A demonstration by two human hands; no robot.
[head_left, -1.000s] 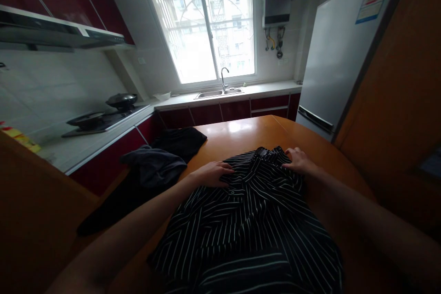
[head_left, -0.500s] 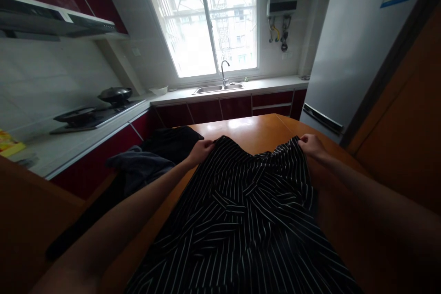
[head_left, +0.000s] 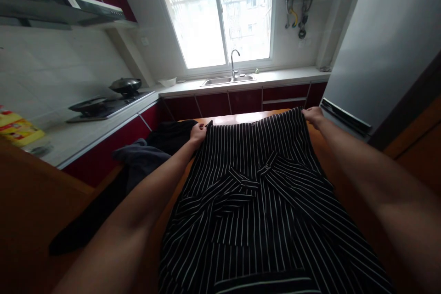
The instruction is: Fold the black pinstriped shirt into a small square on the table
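A black shirt (head_left: pixel 237 147) with thin white stripes lies spread over the orange-brown wooden table (head_left: pixel 186 177). Its far edge is pulled nearly straight between my hands. My left hand (head_left: pixel 199 133) is closed on the far left corner, and my right hand (head_left: pixel 313 115) pinches the far right corner. Two sleeves are laid inward across the shirt, their cuffs close together near its middle; one cuff shows a button. The near end runs out of the bottom of the view.
Dark clothes (head_left: pixel 172 137) and a grey-blue garment (head_left: pixel 143 161) are heaped left of the shirt. Beyond the table stands a counter with a sink (head_left: pixel 227 80). A stove with pans (head_left: pixel 126 86) is on the left, a refrigerator (head_left: pixel 372 50) on the right.
Both hands have moved up and farther out, still gripping the corners. The shirt's far edge, sagging and bunched before, is now stretched flatter. The view has shifted slightly left and down.
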